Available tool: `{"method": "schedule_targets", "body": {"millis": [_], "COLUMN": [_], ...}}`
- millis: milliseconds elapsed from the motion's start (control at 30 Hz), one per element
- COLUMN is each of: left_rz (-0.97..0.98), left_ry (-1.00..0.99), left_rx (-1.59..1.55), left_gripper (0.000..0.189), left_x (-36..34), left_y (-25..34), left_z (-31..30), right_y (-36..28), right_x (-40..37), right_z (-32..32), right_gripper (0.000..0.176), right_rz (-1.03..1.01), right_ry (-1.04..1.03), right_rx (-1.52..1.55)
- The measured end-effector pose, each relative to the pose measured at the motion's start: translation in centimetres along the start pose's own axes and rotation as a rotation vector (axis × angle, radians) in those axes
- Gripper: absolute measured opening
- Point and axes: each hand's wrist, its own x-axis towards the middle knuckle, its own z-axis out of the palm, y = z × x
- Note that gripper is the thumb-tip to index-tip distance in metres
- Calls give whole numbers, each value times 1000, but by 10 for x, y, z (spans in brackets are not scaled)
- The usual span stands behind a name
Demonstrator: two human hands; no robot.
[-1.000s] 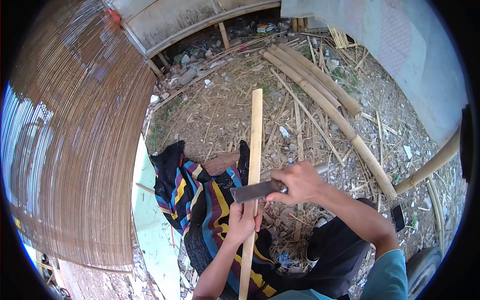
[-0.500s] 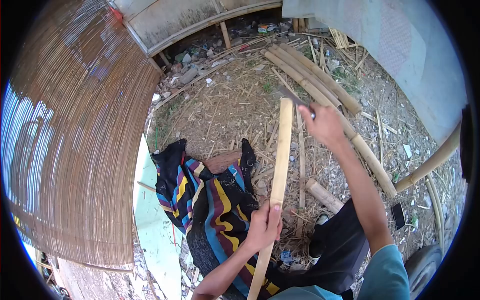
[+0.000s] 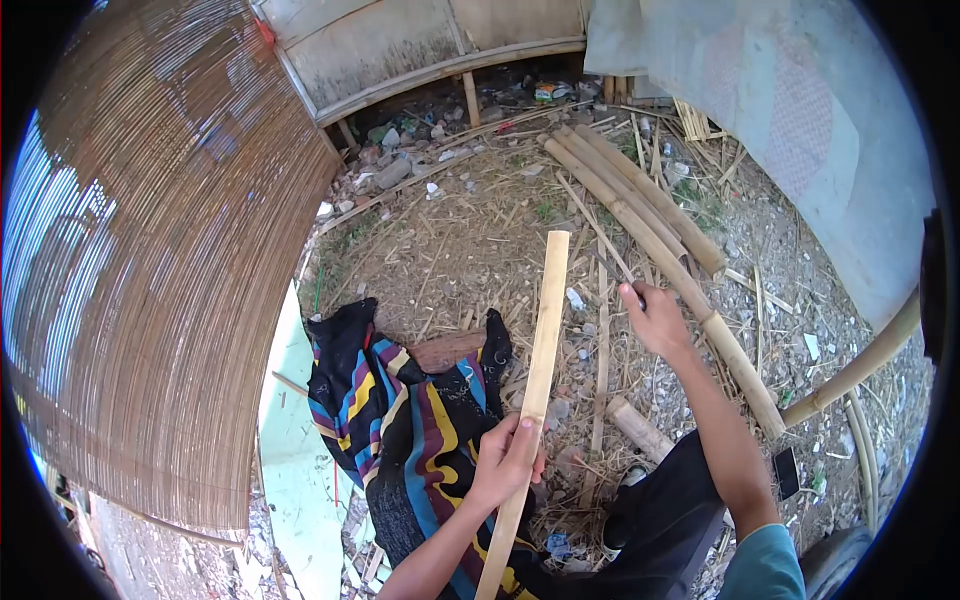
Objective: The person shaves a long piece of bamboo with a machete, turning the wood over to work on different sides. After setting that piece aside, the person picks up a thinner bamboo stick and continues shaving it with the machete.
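Observation:
A long split bamboo strip (image 3: 545,325) stands in front of me, its upper end pointing away. My left hand (image 3: 507,462) is closed around it below its middle, thumb lying on the face. My right hand (image 3: 660,318) grips a knife (image 3: 607,268), whose dark blade points up and left. That blade sits to the right of the strip's upper part, apart from it. Under my left arm spreads a black cloth with coloured stripes (image 3: 425,440). The knife's handle is mostly hidden by my fingers.
Several bamboo poles (image 3: 640,205) lie at the upper right, and a short bamboo piece (image 3: 640,428) lies near my foot. A slatted bamboo screen (image 3: 170,300) rises on the left. A phone (image 3: 786,472) rests on the ground at right. Shavings and rubble litter the soil.
My right hand has drawn the knife down from the strip's top end, and the blade is now off to its right. The strip's upper end has shifted left and lower in view.

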Motion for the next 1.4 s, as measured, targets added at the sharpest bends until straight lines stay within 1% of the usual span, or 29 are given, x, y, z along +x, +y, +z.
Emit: {"method": "schedule_targets", "body": {"millis": [33, 100, 133, 167, 200, 233, 267, 333, 367, 400, 467, 500, 533, 600, 633, 800, 867, 900, 933, 967, 1100, 1167, 1267, 1400], "left_rz": [-28, -6, 14, 13, -34, -82, -84, -87, -91, -95, -26, -17, -18, 68, 85, 93, 107, 108, 121, 131, 116, 41, 34, 14], "left_ry": [-4, -16, -29, -26, -42, -58, -56, -207, -210, -205, -161, -121, -119, 91, 134, 174, 194, 201, 198, 196, 231, 240, 225, 258], "left_rx": [-12, -55, -101, -94, -305, -516, -507, -652, -714, -708, -699, -702, -698, -532, -470, -424, -337, -346, -279, -211, -253, -336, -390, -383], "left_gripper": [32, 35, 39, 39, 39, 39, 39, 37, 31, 31, 28, 25, 25, 21, 18, 18, 19, 19, 20, 20, 20, 19, 17, 17], "left_x": [0, 4, 5, 4, 3, 2, 3, 7, 8, 8, 11, 10, 11, 12, 11, 11, 10, 9, 9, 8, 6, 5, 5, 4], "left_y": [2, 0, 1, 4, 14, 20, 13, 1, -3, -5, -10, -4, -5, -7, -5, -13, -13, -14, -15, -17, -10, -5, -10, -6], "left_z": [-1, -3, -3, 0, 7, 11, 5, -9, -11, -13, -17, -16, -15, -14, -14, -18, -19, -20, -22, -23, -24, -24, -29, -31], "right_y": [-5, -19, -24, -28, -33, -38, -43, -51, -52, -54, -58, -62, -65, -67, -68, -74, -75, -74, -75, -76, -81, -84, -88, -90], "right_x": [-4, -12, -16, -19, -24, -30, -34, -42, -43, -46, -51, -55, -57, -61, -62, -64, -64, -64, -64, -64, -63, -63, -63, -62], "right_z": [2, 3, 4, 7, 10, 13, 14, 17, 21, 25, 30, 30, 31, 34, 36, 38, 43, 48, 51, 52, 59, 61, 63, 69], "right_gripper": [56, 50, 50, 48, 47, 47, 47, 49, 51, 51, 54, 48, 48, 50, 51, 51, 51, 55, 60, 60, 56, 55, 53, 52], "right_rz": [-48, -167, -169, -254, -339, -389, -387, -496, -532, -530, -643, -617, -616, -658, -650, -675, -686, -705, -725, -732, -771, -786, -778, -795], "right_ry": [-4, -8, -6, -55, -103, -85, -83, -125, -156, -158, -184, -229, -229, -288, -318, -357, -367, -338, -309, -318, -333, -337, -354, -363], "right_rx": [45, 116, 122, 151, 180, 195, 204, 132, 69, 77, 55, 8, 12, -17, -34, -39, -36, -16, 2, -4, 33, 48, 41, 62]}}
